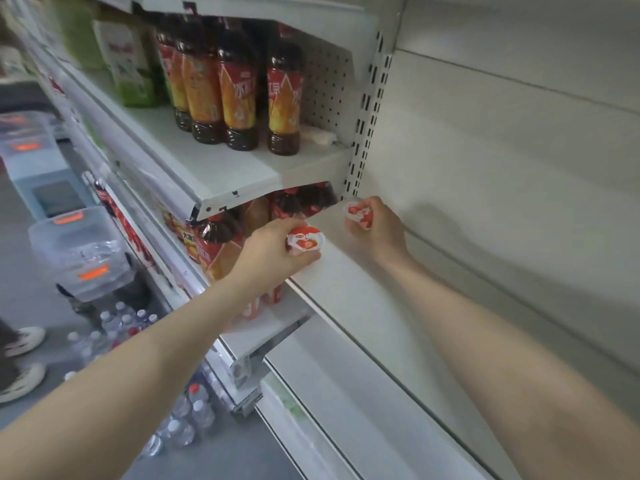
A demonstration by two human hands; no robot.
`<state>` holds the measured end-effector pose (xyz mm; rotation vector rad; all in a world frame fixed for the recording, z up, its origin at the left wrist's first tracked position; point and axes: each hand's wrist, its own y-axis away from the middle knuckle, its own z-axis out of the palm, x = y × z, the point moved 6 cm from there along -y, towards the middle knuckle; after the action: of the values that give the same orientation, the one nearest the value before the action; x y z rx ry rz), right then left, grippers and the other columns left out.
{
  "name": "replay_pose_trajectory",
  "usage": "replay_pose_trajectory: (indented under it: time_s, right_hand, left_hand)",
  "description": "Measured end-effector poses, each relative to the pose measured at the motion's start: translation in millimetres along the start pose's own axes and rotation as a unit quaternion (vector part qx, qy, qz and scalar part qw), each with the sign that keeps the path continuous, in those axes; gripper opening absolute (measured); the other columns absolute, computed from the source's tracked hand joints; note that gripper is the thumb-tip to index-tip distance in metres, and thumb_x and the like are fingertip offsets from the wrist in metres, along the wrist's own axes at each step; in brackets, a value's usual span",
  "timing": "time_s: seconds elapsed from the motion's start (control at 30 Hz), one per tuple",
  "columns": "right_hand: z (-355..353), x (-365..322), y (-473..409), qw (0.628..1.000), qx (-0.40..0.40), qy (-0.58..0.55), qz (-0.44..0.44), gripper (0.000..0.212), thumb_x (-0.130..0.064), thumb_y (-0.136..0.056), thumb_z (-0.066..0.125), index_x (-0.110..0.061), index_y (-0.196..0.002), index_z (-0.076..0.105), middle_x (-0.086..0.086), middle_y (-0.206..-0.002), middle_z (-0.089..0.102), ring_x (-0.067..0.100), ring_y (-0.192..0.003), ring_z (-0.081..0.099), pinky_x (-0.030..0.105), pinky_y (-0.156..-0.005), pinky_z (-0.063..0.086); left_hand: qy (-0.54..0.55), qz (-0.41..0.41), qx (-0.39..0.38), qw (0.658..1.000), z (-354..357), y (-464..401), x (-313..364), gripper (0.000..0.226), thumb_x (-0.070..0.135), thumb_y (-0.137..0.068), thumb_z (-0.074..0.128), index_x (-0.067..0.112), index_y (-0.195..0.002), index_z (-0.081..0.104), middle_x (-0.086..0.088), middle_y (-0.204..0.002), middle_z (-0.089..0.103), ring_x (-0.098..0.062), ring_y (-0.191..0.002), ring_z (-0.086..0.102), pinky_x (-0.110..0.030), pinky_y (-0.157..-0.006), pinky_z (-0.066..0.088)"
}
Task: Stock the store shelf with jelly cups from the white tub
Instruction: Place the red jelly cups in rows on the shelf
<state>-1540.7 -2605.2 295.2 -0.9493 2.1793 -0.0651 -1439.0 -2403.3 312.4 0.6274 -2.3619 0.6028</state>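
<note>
Both arms reach onto a bare white store shelf [349, 271]. My left hand [270, 254] grips a strawberry jelly cup [304, 241] with a red and white lid, held at the shelf's left front edge. My right hand [377, 230] grips a second jelly cup [359, 213] further back on the same shelf, near the slotted upright. Whether either cup rests on the shelf surface is hard to tell. The white tub is out of view.
Iced tea bottles [239, 84] stand on the upper shelf, more bottles [221, 240] on the adjacent shelf left of my left hand. Clear plastic bins [79, 251] and water bottles [187, 410] sit on the floor at left. A person's shoes [24, 358] are at far left.
</note>
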Motion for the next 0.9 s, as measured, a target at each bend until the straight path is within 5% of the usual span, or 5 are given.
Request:
replay_pose_trajectory:
  time_s: [0.23,0.4,0.7,0.9]
  right_hand:
    - [5.1,8.3,-26.7,0.999,-0.006,-0.006,-0.042,0.030,-0.037,-0.087,0.067,-0.022,-0.112,0.058,0.004,-0.112,0.053,0.020,-0.092,0.061,0.024,-0.077,0.042]
    - [4.6,12.3,-30.8,0.995,-0.022,0.032,-0.093,0.029,-0.038,-0.089,0.064,-0.025,-0.114,0.056,0.004,-0.109,0.057,0.025,-0.094,0.062,0.037,-0.081,0.052]
    - [1.2,11.2,-26.7,0.986,-0.042,0.092,-0.131,0.039,-0.027,-0.088,0.065,-0.021,-0.125,0.054,0.009,-0.117,0.056,0.030,-0.104,0.057,0.039,-0.086,0.048]
    - [-7.9,3.3,-12.8,0.968,-0.059,0.178,-0.166,0.047,-0.024,-0.090,0.060,-0.021,-0.134,0.045,0.009,-0.120,0.052,0.032,-0.104,0.053,0.040,-0.086,0.047]
  left_hand:
    - [-0.011,-0.007,-0.003,1.000,20.8,-36.5,-4.2,0.056,0.051,-0.074,0.073,0.025,-0.122,0.058,0.006,-0.113,0.064,-0.009,-0.097,0.061,-0.031,-0.087,0.053]
    - [-0.019,0.014,0.014,1.000,40.7,-59.2,3.3,0.050,0.049,-0.077,0.071,0.020,-0.116,0.063,0.000,-0.106,0.066,-0.016,-0.094,0.063,-0.034,-0.084,0.052]
    - [-0.037,0.029,0.007,0.999,49.1,-66.2,8.4,0.055,0.039,-0.079,0.070,0.018,-0.127,0.057,-0.004,-0.114,0.062,-0.021,-0.103,0.059,-0.027,-0.085,0.043]
    - [-0.102,0.070,-0.022,0.992,41.1,-61.6,12.3,0.073,0.050,-0.081,0.066,0.009,-0.139,0.045,-0.010,-0.126,0.054,-0.026,-0.112,0.055,-0.035,-0.094,0.044]
